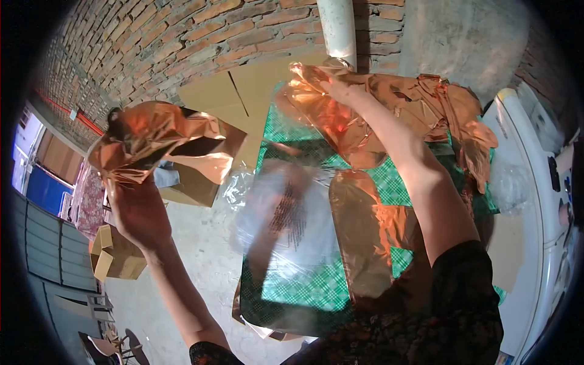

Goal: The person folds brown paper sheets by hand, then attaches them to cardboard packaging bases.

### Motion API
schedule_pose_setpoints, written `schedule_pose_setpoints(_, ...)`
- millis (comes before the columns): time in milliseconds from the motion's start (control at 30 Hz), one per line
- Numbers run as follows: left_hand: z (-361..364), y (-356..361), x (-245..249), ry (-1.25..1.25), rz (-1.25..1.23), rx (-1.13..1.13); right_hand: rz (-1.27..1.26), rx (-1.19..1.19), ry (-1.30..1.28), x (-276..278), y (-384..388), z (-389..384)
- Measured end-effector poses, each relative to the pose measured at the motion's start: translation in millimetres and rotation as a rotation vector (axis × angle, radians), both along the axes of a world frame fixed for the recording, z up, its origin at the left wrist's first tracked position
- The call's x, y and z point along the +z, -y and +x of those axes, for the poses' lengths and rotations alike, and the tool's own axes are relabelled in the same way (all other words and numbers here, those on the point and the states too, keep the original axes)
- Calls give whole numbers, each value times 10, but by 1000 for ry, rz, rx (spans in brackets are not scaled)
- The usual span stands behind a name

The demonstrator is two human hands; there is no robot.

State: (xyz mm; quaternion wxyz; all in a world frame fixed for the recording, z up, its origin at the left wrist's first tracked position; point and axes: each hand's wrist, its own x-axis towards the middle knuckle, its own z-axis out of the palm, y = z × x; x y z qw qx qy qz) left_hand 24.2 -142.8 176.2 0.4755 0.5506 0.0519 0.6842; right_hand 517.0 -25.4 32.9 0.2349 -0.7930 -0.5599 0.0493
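Observation:
My left hand, raised at the left, has its fingers closed round the lower end of a crumpled, shiny copper-coloured foil balloon. The foil stands up above the hand and spreads to the right. At the far side of the table my right hand grips the bunched end of another copper foil balloon; its fingertips are partly lost in the glare. More flat foil balloons lie to the right of that hand, and one with a rounded end lies nearer my body.
A clear plastic bag with printed text, blurred, lies on the green patterned table. Cardboard boxes stand on the floor at left. Behind are a brick wall and a white pipe. A white appliance borders the right.

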Motion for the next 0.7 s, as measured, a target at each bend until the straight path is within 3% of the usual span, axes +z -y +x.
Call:
schedule_pose_setpoints(33, 13, 27, -46, -22, -6, 3, -15, -87, -18, 171, 80, -78)
schedule_pose_setpoints(133, 89, 79, -133, -43, -8, -60, -314, 5, -563, 253, 92, 78)
schedule_pose_setpoints(267, 224, 154, -119, -84, -36, -144, 131, -91, -131, -117, 130, 151)
schedule_pose_setpoints(400, 451, 231, 32, -68, -41, -226, 429, -213, -195, -249, 78, 359)
schedule_pose_setpoints(500, 627, 341, 186, -89, -45, -234, 393, -9, -480, 216, 321, 447)
schedule_pose_setpoints(600, 807, 425, 348, -174, -26, -219, 329, 123, -488, 397, 520, 299)
schedule_pose_setpoints(700, 986, 344, 466, -171, -30, -391, -144, 497, -558, 592, 935, 111)
